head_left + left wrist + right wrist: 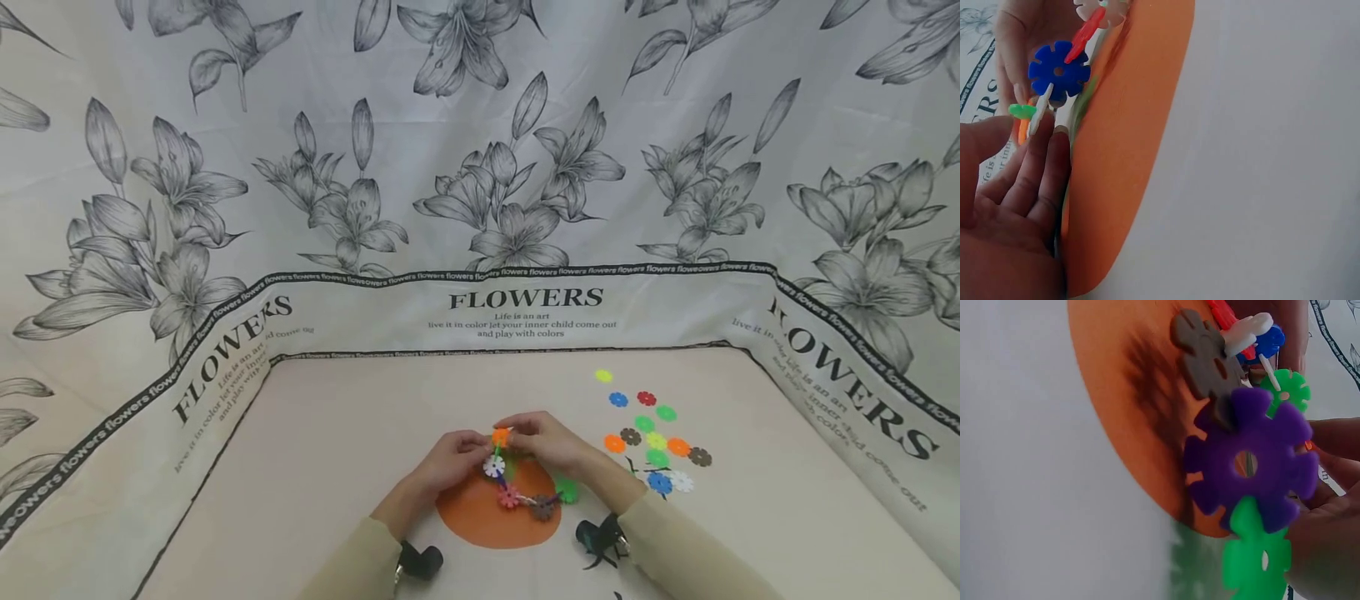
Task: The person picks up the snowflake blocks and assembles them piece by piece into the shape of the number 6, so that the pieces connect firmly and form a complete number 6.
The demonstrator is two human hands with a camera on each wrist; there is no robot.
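Observation:
A chain of flower-shaped plastic interlocking discs hangs between the two hands above an orange round sheet (480, 529). The left hand (453, 460) pinches its upper end by a green disc (1021, 111), with a white disc (1040, 114) and a blue disc (1059, 70) linked after it. From the right, the right hand (553, 442) holds the orange disc (501, 437) at that same end. Lower in the chain come a red disc (509, 497), a brown disc (1204, 353), a purple disc (1250, 440) and a green disc (1260, 562). The right fingertips are partly hidden.
Loose discs in several colours lie to the right, among them a yellow disc (603, 376), a red disc (647, 398) and a blue disc (660, 482). A flower-printed curtain (525, 308) borders the pale table (337, 417).

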